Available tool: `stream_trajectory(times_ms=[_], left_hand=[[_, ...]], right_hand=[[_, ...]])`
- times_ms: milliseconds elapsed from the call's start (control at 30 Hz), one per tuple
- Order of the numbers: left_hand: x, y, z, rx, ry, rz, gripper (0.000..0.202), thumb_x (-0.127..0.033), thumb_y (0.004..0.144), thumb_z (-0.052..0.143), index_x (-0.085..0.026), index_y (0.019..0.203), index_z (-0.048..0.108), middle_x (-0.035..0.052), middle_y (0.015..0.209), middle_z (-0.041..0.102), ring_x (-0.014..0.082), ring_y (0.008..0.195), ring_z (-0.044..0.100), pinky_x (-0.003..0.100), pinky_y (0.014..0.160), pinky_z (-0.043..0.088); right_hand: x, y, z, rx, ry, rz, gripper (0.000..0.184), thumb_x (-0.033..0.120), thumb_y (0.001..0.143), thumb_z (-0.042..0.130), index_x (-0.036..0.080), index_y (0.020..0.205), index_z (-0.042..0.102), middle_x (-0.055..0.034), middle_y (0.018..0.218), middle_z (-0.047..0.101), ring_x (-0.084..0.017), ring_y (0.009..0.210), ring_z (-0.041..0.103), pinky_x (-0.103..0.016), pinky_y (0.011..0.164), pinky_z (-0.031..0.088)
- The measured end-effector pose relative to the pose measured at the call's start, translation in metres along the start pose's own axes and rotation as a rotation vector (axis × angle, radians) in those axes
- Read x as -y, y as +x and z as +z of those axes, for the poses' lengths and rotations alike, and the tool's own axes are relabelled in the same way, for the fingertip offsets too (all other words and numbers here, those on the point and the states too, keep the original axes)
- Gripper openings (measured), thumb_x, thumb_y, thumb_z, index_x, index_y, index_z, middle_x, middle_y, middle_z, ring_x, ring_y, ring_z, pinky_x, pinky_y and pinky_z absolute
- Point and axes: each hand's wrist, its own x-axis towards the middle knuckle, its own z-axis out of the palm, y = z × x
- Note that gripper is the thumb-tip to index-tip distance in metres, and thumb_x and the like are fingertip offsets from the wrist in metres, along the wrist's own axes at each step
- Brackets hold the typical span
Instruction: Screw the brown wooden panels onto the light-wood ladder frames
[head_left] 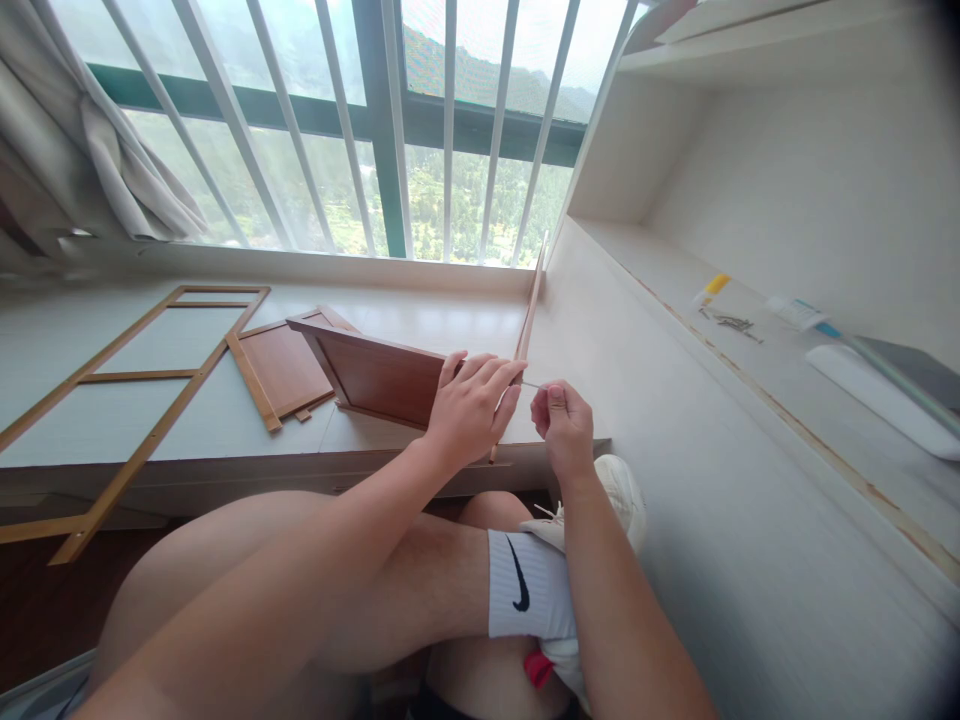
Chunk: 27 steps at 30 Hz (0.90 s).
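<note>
My left hand [474, 402] is wrapped over the right end of a reddish-brown wooden panel [382, 378], holding it tilted on its edge on the white window ledge. Pinched in my right hand [562, 420] is a thin metal rod [531, 384] that looks like a hex key. Its far tip meets the panel's right end near my left fingertips, and my fingers hide its other end. Behind my left hand, a narrow wooden board [531, 305] leans against the white side wall. Another framed wooden panel [283, 368] lies flat to the left.
A long ladder-like wooden frame [139, 445] lies at the left, overhanging the ledge [420, 312]. On the right shelf are a yellow-capped tube [712, 289], several small screws [731, 324] and a white-capped tube [796, 313]. A barred window [465, 180] stands behind; my crossed legs are below.
</note>
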Motion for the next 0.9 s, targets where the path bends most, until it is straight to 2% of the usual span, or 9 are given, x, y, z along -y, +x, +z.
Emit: stream_trajectory(times_ms=[300,567,733,900], left_hand=[[0.0,0.0,0.0,-0.001,0.001,-0.001,0.033,-0.03,0.1,0.035,-0.027,0.124,0.058,0.001,0.124,0.065,0.0191,0.122,0.051,0.039,0.112,0.019],[0.0,0.0,0.001,-0.006,0.0,-0.001,0.033,-0.03,0.101,0.035,-0.028,0.124,0.057,-0.0002,0.124,0.064,0.019,0.122,0.051,0.04,0.112,0.018],[0.0,0.0,0.001,-0.01,-0.002,0.0,0.033,-0.03,0.101,0.035,-0.027,0.124,0.058,0.0009,0.124,0.065,0.0193,0.121,0.051,0.04,0.112,0.019],[0.0,0.0,0.0,-0.007,-0.002,0.005,0.033,-0.031,0.101,0.035,-0.027,0.124,0.058,0.0012,0.123,0.065,0.0192,0.122,0.051,0.04,0.112,0.019]], right_hand=[[-0.013,0.004,0.001,-0.025,0.127,0.059,0.043,0.055,0.089,0.055,0.018,0.068,0.053,0.0027,0.051,0.049,-0.007,0.041,0.039,-0.02,0.037,0.025],[-0.014,0.004,0.0,0.035,0.18,0.051,0.045,0.051,0.092,0.051,0.018,0.061,0.047,0.0031,0.043,0.046,-0.007,0.036,0.035,-0.021,0.036,0.02],[-0.01,0.003,0.001,0.022,0.162,0.041,0.042,0.051,0.092,0.051,0.018,0.066,0.048,0.0035,0.048,0.047,-0.007,0.04,0.036,-0.02,0.037,0.022],[-0.001,0.0,-0.001,0.008,0.05,0.003,0.04,0.054,0.09,0.053,0.019,0.072,0.052,0.0033,0.055,0.049,-0.008,0.046,0.04,-0.019,0.04,0.027]])
